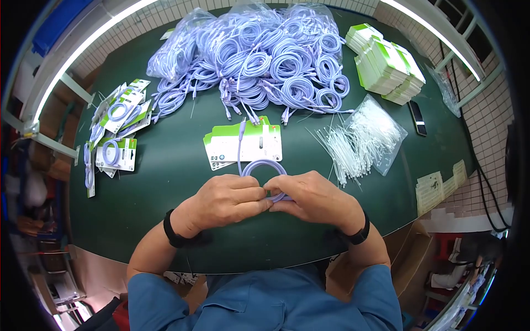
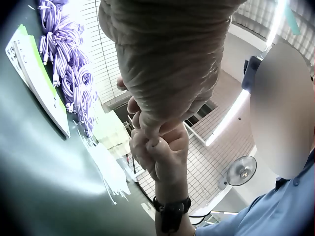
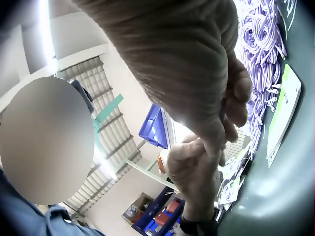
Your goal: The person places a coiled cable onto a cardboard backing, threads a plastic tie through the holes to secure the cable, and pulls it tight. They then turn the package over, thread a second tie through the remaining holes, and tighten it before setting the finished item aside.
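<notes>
A lilac cable (image 1: 264,161) is wound into a small ring between the two hands, over the near middle of the table. My left hand (image 1: 231,202) pinches the ring's near left side with bent fingers. From the other side my right hand (image 1: 316,199) grips it with thumb and fingers, and the fingertips of both hands meet there. One free cable end with its connector (image 1: 242,127) reaches away across a stack of white and green cards (image 1: 265,148). In both wrist views the hands hide most of the ring.
A large heap of coiled lilac cables (image 1: 259,60), partly bagged, lies at the back. Carded cables (image 1: 118,113) sit at left. White cable ties (image 1: 348,157) spill from a clear bag (image 1: 389,140) at right, near stacked cards (image 1: 386,69) and a dark phone-like object (image 1: 418,118).
</notes>
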The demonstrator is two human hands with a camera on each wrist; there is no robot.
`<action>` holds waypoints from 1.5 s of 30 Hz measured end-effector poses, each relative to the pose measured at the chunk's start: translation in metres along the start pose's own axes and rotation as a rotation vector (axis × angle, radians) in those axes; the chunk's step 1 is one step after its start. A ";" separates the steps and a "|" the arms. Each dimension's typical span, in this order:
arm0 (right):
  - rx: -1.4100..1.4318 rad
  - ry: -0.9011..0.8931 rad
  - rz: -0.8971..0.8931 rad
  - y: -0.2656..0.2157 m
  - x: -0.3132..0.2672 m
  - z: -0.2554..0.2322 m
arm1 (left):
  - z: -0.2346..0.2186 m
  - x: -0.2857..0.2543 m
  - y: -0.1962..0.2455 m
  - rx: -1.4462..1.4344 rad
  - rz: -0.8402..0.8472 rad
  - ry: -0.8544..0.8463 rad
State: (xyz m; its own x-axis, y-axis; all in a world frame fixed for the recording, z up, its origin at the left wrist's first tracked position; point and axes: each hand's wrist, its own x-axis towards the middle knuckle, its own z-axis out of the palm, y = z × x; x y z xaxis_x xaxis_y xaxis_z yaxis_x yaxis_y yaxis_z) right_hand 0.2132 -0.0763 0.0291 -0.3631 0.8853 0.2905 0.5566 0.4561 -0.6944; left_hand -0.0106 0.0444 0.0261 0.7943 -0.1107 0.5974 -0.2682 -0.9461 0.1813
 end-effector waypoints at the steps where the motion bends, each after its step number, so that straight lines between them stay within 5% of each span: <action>1: -0.063 0.062 -0.074 0.002 0.000 0.004 | 0.000 0.000 -0.002 -0.016 -0.006 0.027; 7: -0.312 0.218 -0.267 0.012 -0.001 0.013 | 0.005 -0.004 -0.012 -0.083 -0.022 0.075; 16: -0.259 0.264 -0.224 0.037 0.000 0.018 | 0.026 -0.011 -0.031 -0.080 -0.074 0.038; 20: -0.236 0.356 -0.096 0.046 -0.004 0.004 | 0.025 -0.009 -0.043 0.050 -0.124 0.296; 23: -0.200 0.484 -0.053 0.056 -0.005 -0.002 | 0.026 -0.022 -0.060 0.087 -0.608 0.046; 31: -0.117 0.545 0.001 0.068 -0.009 0.001 | 0.036 -0.033 -0.102 0.169 -0.586 -0.244; 40: -0.046 0.547 0.060 0.070 -0.011 0.002 | 0.026 -0.031 -0.106 0.094 -0.625 -0.320; 45: -0.013 0.568 0.070 0.069 -0.012 0.001 | 0.024 -0.031 -0.103 0.196 -0.512 -0.307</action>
State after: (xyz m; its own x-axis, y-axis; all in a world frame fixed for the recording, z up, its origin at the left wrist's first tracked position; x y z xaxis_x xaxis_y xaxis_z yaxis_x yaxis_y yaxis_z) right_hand 0.2556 -0.0558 -0.0230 0.1319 0.8213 0.5550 0.5751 0.3926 -0.7177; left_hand 0.0053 0.1376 -0.0293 0.9239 0.3160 0.2159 0.2690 -0.9374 0.2212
